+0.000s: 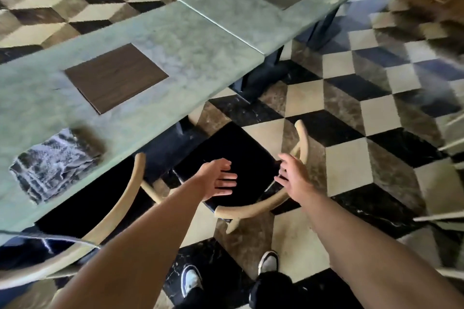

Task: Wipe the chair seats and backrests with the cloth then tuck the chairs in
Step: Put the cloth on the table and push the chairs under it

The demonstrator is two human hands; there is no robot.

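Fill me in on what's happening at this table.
A person stands behind a wooden chair with a black seat, both hands open and reaching toward it: the left hand over the seat, the right hand near the curved backrest rail. Neither grips anything. The chair is pulled out from the green marble table, not tucked in. The grey cloth lies crumpled on the tabletop to the left, untouched. A second chair sits partly under the table at the left.

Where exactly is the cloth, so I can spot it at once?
Start at the long green table running across the view. Follow its near edge leftward, past the dark wooden square inset. The cloth lies crumpled there on the tabletop: grey and mottled, the only soft, wrinkled thing on the table.
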